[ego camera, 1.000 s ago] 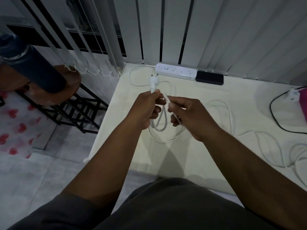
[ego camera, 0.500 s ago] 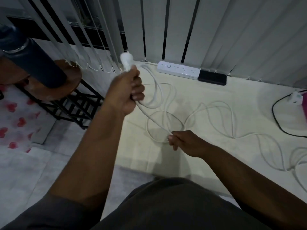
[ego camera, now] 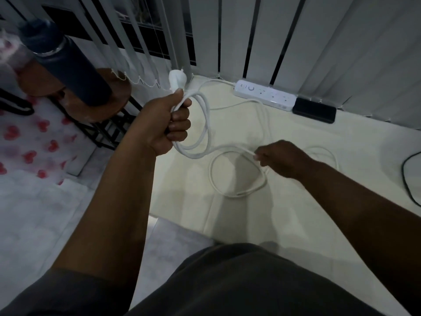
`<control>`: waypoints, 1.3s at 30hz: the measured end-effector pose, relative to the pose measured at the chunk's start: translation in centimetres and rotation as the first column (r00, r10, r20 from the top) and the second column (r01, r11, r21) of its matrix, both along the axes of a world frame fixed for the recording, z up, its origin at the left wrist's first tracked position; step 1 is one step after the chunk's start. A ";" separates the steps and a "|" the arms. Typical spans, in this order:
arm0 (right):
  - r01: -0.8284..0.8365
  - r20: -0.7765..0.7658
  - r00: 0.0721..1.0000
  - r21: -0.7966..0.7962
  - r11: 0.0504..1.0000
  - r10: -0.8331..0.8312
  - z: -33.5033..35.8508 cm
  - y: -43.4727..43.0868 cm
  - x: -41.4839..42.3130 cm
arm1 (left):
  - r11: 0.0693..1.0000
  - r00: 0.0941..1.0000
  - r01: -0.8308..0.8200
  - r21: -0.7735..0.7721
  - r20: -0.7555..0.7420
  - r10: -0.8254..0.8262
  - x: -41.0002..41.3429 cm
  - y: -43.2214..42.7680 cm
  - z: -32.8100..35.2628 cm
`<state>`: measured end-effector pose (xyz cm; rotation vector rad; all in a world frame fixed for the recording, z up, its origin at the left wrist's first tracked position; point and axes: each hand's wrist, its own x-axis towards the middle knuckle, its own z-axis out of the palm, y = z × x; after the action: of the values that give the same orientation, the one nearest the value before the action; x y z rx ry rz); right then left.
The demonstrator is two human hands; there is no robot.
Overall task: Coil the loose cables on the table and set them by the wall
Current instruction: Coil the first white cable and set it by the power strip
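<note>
the left hand (ego camera: 166, 124) was clenched around a few loops of the white cable (ego camera: 206, 135), raised above the table's (ego camera: 319, 201) left edge, with the plug (ego camera: 175, 82) sticking up out of the fist. the loops hung below the fist. from them the cable ran right to the right hand (ego camera: 282, 159), whose fingertips pinched it just above the table's middle. under that hand another loop of the same cable lay flat on the surface. more of it led to the white power strip (ego camera: 265, 94) at the back edge by the blinds (ego camera: 319, 42), a black box (ego camera: 314, 112) beside it. a black cable (ego camera: 407, 179) curved at the right edge.
</note>
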<state>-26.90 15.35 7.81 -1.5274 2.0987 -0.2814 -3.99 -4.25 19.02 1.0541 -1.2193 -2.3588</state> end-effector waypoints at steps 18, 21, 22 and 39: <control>0.333 0.562 0.813 -0.230 0.915 -0.155 6.9 -8.8 7.4 | 0.922 0.910 -0.376 -0.090 0.150 0.386 -6.0 1.6 -5.9; 0.446 0.597 0.779 -0.312 0.839 -0.192 4.8 -8.3 7.8 | 0.932 0.915 -0.345 -0.107 0.183 0.360 -6.4 0.8 -5.8; 0.435 0.558 0.804 -0.317 0.843 -0.205 3.9 -8.1 7.7 | 0.930 0.912 -0.357 -0.092 0.183 0.368 -6.5 0.5 -5.7; -0.457 -0.100 0.879 0.100 0.884 0.466 -5.3 -11.8 -5.3 | 0.981 0.985 -0.164 0.107 -0.028 0.167 -1.2 -6.0 -2.3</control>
<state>-32.18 3.53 2.55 -1.9805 1.7305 0.0662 -5.21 -10.24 16.72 1.0936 -0.9647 -2.3234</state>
